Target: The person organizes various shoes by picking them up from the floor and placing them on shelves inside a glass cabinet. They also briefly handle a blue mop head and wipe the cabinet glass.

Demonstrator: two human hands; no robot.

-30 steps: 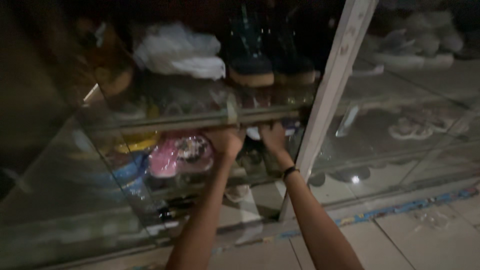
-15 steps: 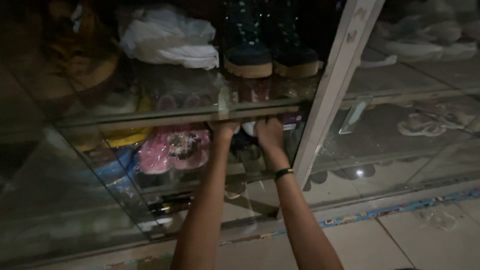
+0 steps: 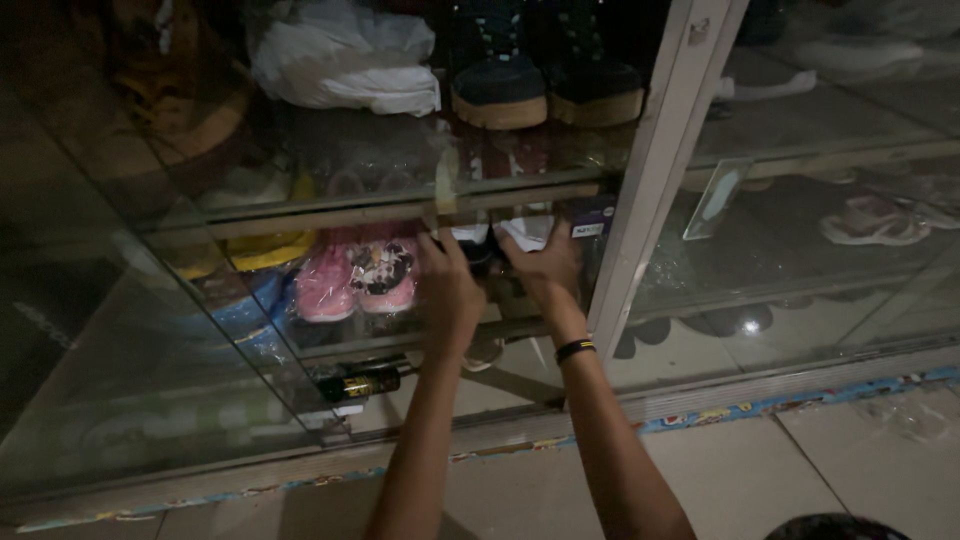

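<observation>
Dark shoe pair (image 3: 500, 245), white-lined, between left hand (image 3: 450, 290) and right hand (image 3: 545, 270).

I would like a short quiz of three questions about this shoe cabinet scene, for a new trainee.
1. True or false: both hands reach under the glass shelf.
2. Which wrist has the black band?
3. The pink shoes lie: A) left of the hands, B) right of the white post, C) on the floor tiles.

Key:
1. True: left hand and right hand are both in there.
2. The right.
3. A.
</observation>
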